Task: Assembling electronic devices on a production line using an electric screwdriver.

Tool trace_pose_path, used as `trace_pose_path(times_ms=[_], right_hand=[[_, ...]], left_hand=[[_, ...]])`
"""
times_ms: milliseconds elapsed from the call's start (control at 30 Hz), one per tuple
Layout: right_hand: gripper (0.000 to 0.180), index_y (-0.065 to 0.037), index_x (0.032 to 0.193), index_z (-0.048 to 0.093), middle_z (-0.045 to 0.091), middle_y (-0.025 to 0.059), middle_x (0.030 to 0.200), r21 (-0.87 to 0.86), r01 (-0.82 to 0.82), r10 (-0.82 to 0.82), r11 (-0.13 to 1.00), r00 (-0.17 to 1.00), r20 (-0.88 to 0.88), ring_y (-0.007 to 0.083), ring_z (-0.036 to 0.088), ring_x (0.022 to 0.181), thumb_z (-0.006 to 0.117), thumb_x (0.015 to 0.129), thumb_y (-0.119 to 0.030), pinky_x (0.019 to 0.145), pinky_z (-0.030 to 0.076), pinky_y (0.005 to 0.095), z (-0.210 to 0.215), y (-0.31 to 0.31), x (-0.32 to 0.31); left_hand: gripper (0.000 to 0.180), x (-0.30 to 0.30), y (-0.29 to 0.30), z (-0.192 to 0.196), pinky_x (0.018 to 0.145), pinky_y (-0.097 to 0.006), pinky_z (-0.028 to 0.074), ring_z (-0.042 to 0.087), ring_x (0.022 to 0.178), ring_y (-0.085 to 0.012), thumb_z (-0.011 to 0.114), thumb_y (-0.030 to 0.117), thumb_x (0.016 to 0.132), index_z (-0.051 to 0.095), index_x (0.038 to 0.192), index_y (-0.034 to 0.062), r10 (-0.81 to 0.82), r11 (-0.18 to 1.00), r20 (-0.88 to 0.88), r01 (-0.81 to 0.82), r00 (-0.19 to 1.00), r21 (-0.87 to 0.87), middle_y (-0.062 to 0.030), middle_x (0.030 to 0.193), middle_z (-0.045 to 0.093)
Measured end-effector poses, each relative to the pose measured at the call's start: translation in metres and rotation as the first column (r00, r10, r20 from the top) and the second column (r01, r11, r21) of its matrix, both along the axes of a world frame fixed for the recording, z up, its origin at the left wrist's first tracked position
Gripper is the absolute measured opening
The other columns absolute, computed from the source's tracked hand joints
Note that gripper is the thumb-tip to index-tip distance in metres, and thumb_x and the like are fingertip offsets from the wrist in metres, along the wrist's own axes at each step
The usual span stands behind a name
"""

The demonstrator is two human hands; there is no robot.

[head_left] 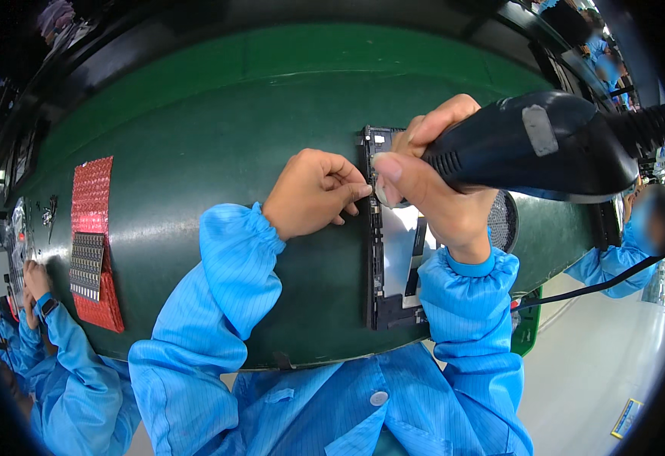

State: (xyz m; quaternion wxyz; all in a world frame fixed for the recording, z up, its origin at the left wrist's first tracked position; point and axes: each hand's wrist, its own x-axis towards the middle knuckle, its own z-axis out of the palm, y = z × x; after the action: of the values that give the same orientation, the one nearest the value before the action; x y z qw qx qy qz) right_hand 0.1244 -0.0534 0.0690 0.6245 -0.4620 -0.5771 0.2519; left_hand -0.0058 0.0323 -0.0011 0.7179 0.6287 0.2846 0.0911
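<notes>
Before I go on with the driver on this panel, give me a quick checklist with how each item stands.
1. Right hand grips the black power tool: ok.
2. Left hand steadies the left edge of the dark framed panel: ok.
3. Panel lies flat on the green belt: ok.
4. Tool tip seated on its spot: cannot tell, the fingers hide it.
5. Black cable hangs off the belt's right end, apart from the panel: ok.
6. Red bubble sheet lies far to the left: ok.

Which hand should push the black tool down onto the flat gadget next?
Probably the right hand: it already grips the black power tool above the open device. The left hand only pinches the device's edge.
</notes>
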Motion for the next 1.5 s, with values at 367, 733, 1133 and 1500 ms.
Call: trace_pose_path(times_ms=[367,733,1133,1500], right_hand=[[0.028,-0.001,0.094,0.055,0.057,0.0051,0.069,-0.002,0.161,-0.16,0.987,0.983,-0.085,0.0096,0.057,0.059,0.072,0.073,0.004,0.054,0.047,0.0226,0.0,-0.008,0.001],[0.032,-0.004,0.101,0.05,0.056,0.0079,0.06,0.214,0.446,-0.428,0.869,0.895,-0.126,0.0179,0.056,0.048,0.07,0.075,-0.002,0.052,0.047,0.0311,0.027,-0.04,0.045],[0.031,-0.002,0.097,0.052,0.055,0.0065,0.062,0.115,0.53,-0.492,0.84,0.835,-0.247,0.0151,0.054,0.048,0.07,0.073,0.005,0.048,0.044,0.028,0.011,-0.054,0.06],[0.031,-0.001,0.096,0.05,0.055,0.0032,0.064,-0.017,0.451,-0.432,0.892,0.843,-0.321,0.0098,0.053,0.05,0.069,0.074,0.009,0.046,0.042,0.0219,-0.007,-0.057,0.053]], left_hand=[[0.013,-0.001,-0.002,-0.001,0.05,-0.023,0.051,0.063,0.064,-0.0116,0.064,0.009,0.084,0.063,0.085,-0.004,0.009,1.0,0.008,-0.009,1.0,0.007,-0.0078,0.072,0.064],[0.015,-0.012,-0.072,0.009,0.065,-0.038,0.052,0.061,0.075,-0.0255,0.068,0.013,0.066,0.064,0.078,0.0045,-0.236,0.311,0.293,-0.214,0.926,0.926,-0.0089,0.079,0.062],[0.023,0.003,-0.091,-0.01,0.092,-0.04,0.045,0.057,0.109,-0.0287,0.069,0.012,0.072,0.066,0.093,0.0024,-0.253,0.212,0.191,-0.138,0.948,0.967,-0.0151,0.107,0.063],[0.035,0.042,0.092,-0.02,0.104,-0.05,0.028,0.036,0.129,-0.0321,0.06,0.018,0.082,0.059,0.115,0.0062,0.581,-0.033,0.109,-0.111,0.806,0.993,-0.0152,0.133,0.046]])
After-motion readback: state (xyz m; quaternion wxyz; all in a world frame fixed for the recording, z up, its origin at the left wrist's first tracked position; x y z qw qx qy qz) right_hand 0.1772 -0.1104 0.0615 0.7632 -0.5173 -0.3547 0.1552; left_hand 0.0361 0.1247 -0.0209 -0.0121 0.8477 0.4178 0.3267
